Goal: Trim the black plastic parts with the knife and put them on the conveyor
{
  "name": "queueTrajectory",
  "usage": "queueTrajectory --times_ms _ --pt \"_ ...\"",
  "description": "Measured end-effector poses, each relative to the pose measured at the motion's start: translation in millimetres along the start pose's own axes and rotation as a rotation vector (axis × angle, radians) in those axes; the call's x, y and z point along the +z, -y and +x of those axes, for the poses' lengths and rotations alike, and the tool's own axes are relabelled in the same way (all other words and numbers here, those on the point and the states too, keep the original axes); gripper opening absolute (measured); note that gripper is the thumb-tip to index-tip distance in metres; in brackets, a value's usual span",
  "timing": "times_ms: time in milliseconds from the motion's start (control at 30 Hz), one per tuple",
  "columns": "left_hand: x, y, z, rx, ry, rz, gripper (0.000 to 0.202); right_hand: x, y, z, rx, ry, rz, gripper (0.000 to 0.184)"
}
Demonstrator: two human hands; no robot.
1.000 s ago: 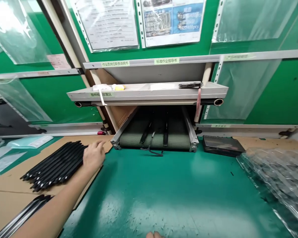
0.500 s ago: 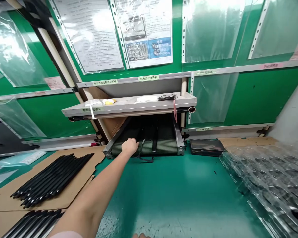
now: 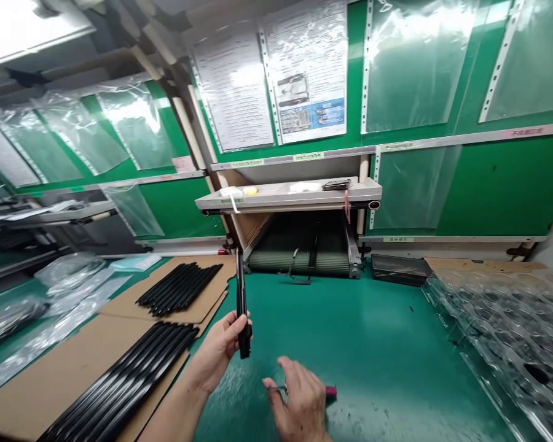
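In my left hand (image 3: 223,344) is a long glossy black plastic strip (image 3: 241,288), gripped near its lower end and held upright over the green table. Lower and to the right, my right hand (image 3: 297,396) is curled round a small tool with a magenta handle (image 3: 331,391). A thin metallic part of that tool shows by the thumb; its exact kind is not clear. Left of my left hand, a row of long black strips (image 3: 124,374) lies on cardboard. Farther back lies a bunch of shorter black strips (image 3: 179,287).
A conveyor belt (image 3: 281,248) comes out under a shelf (image 3: 295,196), with a loose dark band (image 3: 299,280) at its end. Clear plastic trays (image 3: 502,331) stand at the right, near a flat black box (image 3: 400,270). Plastic bags (image 3: 78,276) lie at the far left.
My left hand has come back from the conveyor and now holds a black strip upright. My right hand has risen into view with the magenta-handled tool. The view has turned left.
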State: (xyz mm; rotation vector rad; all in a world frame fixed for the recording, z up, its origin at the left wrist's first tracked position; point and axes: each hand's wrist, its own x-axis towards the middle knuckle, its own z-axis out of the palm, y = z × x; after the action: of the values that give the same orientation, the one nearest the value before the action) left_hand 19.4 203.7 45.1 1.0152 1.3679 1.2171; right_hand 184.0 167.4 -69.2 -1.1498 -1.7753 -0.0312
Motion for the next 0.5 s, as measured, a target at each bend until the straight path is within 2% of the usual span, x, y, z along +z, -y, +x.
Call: queueTrajectory --times_ms 67,100,167,233,367,433,500 --pt "-1.5 9.2 -42.6 -0.011 -0.009 -0.041 0.035 -9.5 18.6 -1.4 -0.069 -0.029 0.069 0.043" --pt "-0.2 13.1 -60.4 -0.014 -0.017 -0.045 0.033 -13.0 28.5 -3.7 -0.107 -0.032 0.094 0.044" --pt "4.0 20.4 -87.9 -0.016 -0.050 -0.040 0.033 -18.8 47.3 -11.3 -0.173 -0.041 0.139 0.038" --pt "7.3 27.4 -103.4 -0.014 -0.112 -0.068 0.034 -24.4 61.7 -21.9 -0.185 -0.051 0.168 0.032" --pt "9.0 41.7 -102.7 -0.019 -0.266 -0.295 0.042 -36.5 74.0 -44.5 -0.117 0.044 0.109 0.038" --pt "11.5 48.5 -94.2 -0.023 -0.310 -0.361 0.046 -41.2 73.2 -51.8 -0.173 0.104 0.017 0.041" --pt "16.6 55.4 -85.4 -0.034 -0.301 -0.320 0.048 -43.2 68.7 -55.7 -0.253 0.154 -0.054 0.038"
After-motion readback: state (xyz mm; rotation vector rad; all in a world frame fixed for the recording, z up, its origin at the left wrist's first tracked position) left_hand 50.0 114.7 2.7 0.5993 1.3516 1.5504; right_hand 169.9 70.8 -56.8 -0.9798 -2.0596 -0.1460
